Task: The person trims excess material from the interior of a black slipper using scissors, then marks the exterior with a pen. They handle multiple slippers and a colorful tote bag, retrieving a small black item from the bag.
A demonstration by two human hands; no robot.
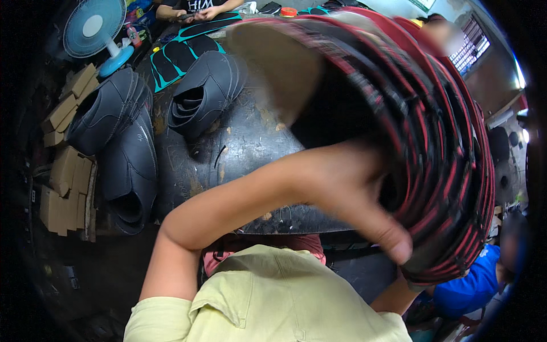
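Observation:
A thick nested stack of black shoe uppers with red edging (444,154) fills the right side, raised above the table and smeared by motion. My left hand (353,191) grips its near inner edge, the thumb pointing down along it and the fingers hidden inside the opening. Only my right forearm (396,293) shows below the stack; the hand itself is hidden behind it. On the dark worktable (256,142) stands a nested set of black shoe uppers (208,85). More black uppers (128,154) lie in an overlapping row at the table's left edge.
Black pieces with teal edging (188,54) lie at the far side, near a co-worker's hands (199,14). A blue fan (94,28) stands far left, above cardboard boxes (68,194). A person in a blue shirt (467,285) is at the lower right.

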